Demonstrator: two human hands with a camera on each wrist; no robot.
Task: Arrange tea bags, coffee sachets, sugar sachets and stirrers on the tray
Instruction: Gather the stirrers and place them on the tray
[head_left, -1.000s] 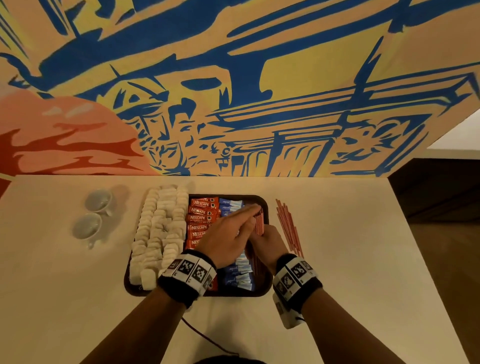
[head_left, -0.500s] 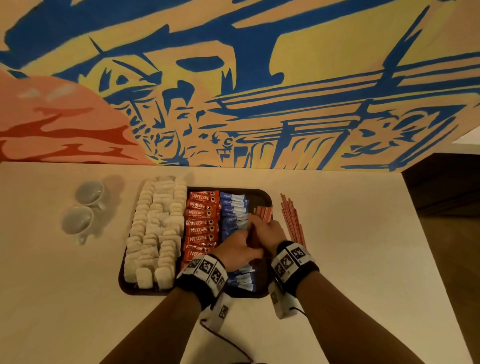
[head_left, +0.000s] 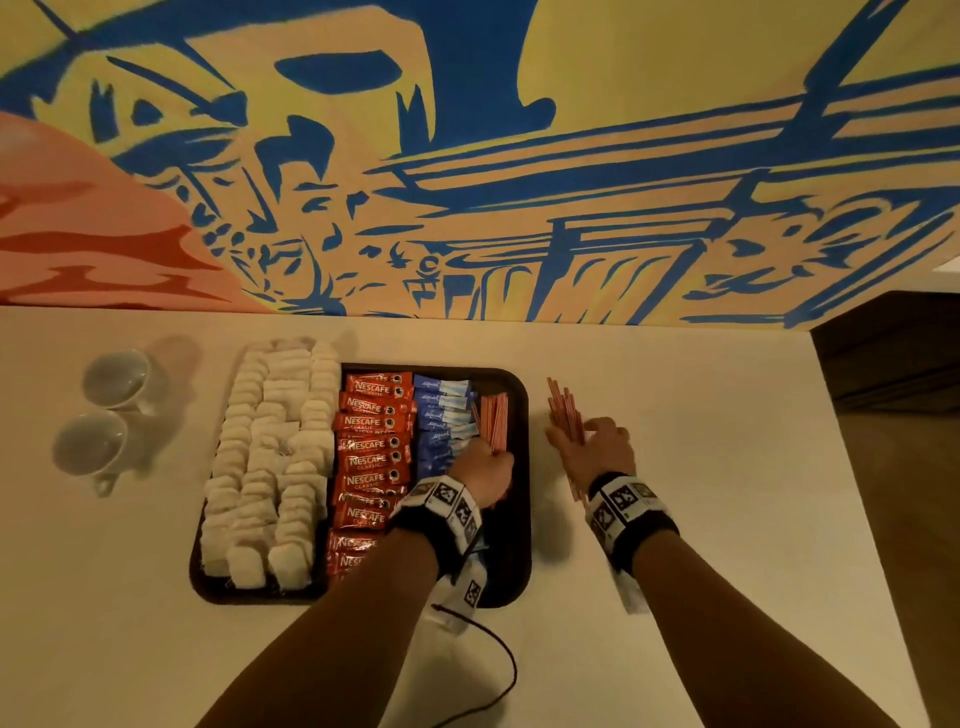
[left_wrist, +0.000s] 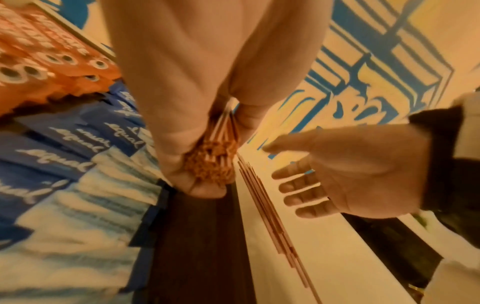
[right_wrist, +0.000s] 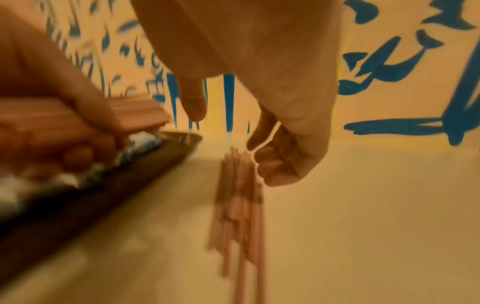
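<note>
Table (head_left: 727, 519): tray (head_left: 519, 519), cups (head_left: 104, 415), stirrers (head_left: 563, 410)

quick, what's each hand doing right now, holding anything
Left hand: closed around a bundle of stirrers over the tray.
Right hand: open, holding nothing, fingers reaching onto the loose stirrers on the table.

Hands part: right goes off the tray to the loose stirrers

A second ago both hands were huddled over the tray's right side. The right hand (head_left: 597, 449) has since moved off the tray (head_left: 519, 545) onto the surface (head_left: 727, 467), its loosely curled fingers (right_wrist: 272, 164) now over the loose stirrers (head_left: 563, 410) lying there. The left hand (head_left: 483, 470), which lay flat over the sachets, has curled round the bundle of stirrers (head_left: 493, 418) on the tray.
</note>
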